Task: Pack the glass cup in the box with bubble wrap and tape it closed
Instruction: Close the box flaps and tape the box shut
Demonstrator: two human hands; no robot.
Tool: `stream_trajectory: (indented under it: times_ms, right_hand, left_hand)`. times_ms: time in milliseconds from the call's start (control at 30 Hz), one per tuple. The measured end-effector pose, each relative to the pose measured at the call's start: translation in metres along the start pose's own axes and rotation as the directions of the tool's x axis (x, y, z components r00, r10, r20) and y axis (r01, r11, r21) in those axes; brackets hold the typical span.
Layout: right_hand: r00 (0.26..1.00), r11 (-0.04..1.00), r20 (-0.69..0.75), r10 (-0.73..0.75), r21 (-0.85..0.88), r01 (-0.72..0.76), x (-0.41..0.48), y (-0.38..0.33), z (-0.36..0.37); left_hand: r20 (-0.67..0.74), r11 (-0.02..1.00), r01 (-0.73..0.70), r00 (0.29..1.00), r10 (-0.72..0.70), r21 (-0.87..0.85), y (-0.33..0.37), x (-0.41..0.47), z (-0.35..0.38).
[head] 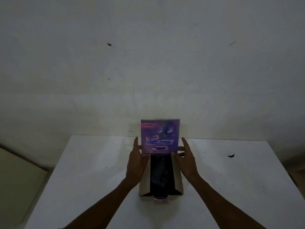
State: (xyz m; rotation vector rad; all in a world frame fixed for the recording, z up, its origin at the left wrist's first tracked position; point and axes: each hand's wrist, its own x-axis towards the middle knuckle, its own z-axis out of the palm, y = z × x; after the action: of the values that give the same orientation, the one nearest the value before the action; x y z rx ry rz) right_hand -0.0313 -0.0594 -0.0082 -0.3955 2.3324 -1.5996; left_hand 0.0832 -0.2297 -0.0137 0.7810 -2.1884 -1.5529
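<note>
A cardboard box (178,176) stands on the white table (92,171) in the middle of the view, its mouth open toward me. Its purple printed lid flap (160,137) stands upright at the far side. Inside the box the space is dark, and something dim and bubbly lies there; I cannot tell whether it is the wrapped cup. My left hand (137,160) lies with straight fingers against the box's left side flap. My right hand (186,160) touches the right side flap, fingers mostly straight. No tape is in view.
A small dark scrap (231,156) lies on the table at the right. A plain wall (148,63) rises just behind the table's far edge. The table's left edge drops to a floor strip (19,171).
</note>
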Motion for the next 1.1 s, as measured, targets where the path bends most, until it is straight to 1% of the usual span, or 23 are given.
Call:
stream_trajectory:
  times_ms: [33,67,100,133,200,267,300,400,500,567,700,800,867,1000,1100]
  right_hand:
    - [1.000,0.999,0.014,-0.018,0.030,0.018,-0.001,-0.001,-0.002]
    - [0.998,0.995,0.053,-0.030,0.101,0.024,-0.003,-0.002,-0.004]
    - [0.992,0.991,0.105,-0.069,0.121,0.056,-0.007,-0.003,-0.008]
    - [0.982,0.987,0.143,-0.123,0.121,0.106,-0.011,-0.004,-0.012]
    - [0.948,0.973,0.218,-0.230,0.063,0.221,-0.022,-0.008,-0.023]
    - [0.911,0.948,0.289,-0.295,-0.031,0.317,-0.033,-0.008,-0.036]
    - [0.896,0.935,0.325,-0.302,-0.079,0.344,-0.040,-0.005,-0.042]
    - [0.882,0.930,0.410,-0.230,-0.175,0.324,-0.064,0.002,-0.057]
    - [0.857,0.892,0.458,-0.236,-0.247,0.377,-0.091,0.007,-0.063]
    - [0.854,0.884,0.465,-0.231,-0.266,0.384,-0.106,0.011,-0.063]
    - [0.885,0.929,0.429,-0.181,-0.220,0.296,-0.127,0.017,-0.059]
    - [0.906,0.916,0.370,-0.205,-0.253,0.310,-0.132,0.023,-0.051]
    - [0.924,0.919,0.325,-0.201,-0.263,0.293,-0.131,0.029,-0.046]
    - [0.936,0.932,0.285,-0.208,-0.232,0.278,-0.127,0.032,-0.037]
    - [0.939,0.939,0.278,-0.203,-0.216,0.267,-0.126,0.029,-0.030]
  left_hand:
    - [0.003,0.999,-0.005,1.000,0.005,-0.048,0.007,-0.003,-0.002]
    - [0.021,0.998,-0.030,0.999,0.031,-0.050,0.009,-0.006,-0.005]
    - [0.041,0.996,-0.083,0.996,0.084,-0.012,0.007,-0.008,-0.008]
    - [0.060,0.986,-0.144,0.988,0.140,0.078,0.007,-0.012,-0.014]
    - [0.112,0.954,-0.236,0.970,0.218,0.185,0.008,-0.021,-0.026]
    - [0.178,0.943,-0.283,0.951,0.252,0.177,0.008,-0.033,-0.036]
    - [0.204,0.936,-0.306,0.941,0.270,0.172,0.007,-0.041,-0.042]
    - [0.287,0.918,-0.357,0.910,0.300,0.171,-0.002,-0.070,-0.056]
    - [0.348,0.946,-0.299,0.907,0.239,0.128,-0.006,-0.099,-0.057]
    - [0.327,0.961,-0.252,0.923,0.204,0.112,-0.007,-0.111,-0.056]
    - [0.284,0.972,-0.210,0.943,0.173,0.103,-0.007,-0.123,-0.056]
    - [0.301,0.942,-0.279,0.929,0.216,0.184,-0.011,-0.130,-0.051]
    - [0.281,0.921,-0.318,0.927,0.250,0.227,-0.014,-0.129,-0.046]
    - [0.199,0.910,-0.322,0.941,0.276,0.261,-0.019,-0.127,-0.037]
    - [0.144,0.895,-0.300,0.953,0.266,0.330,-0.025,-0.131,-0.033]
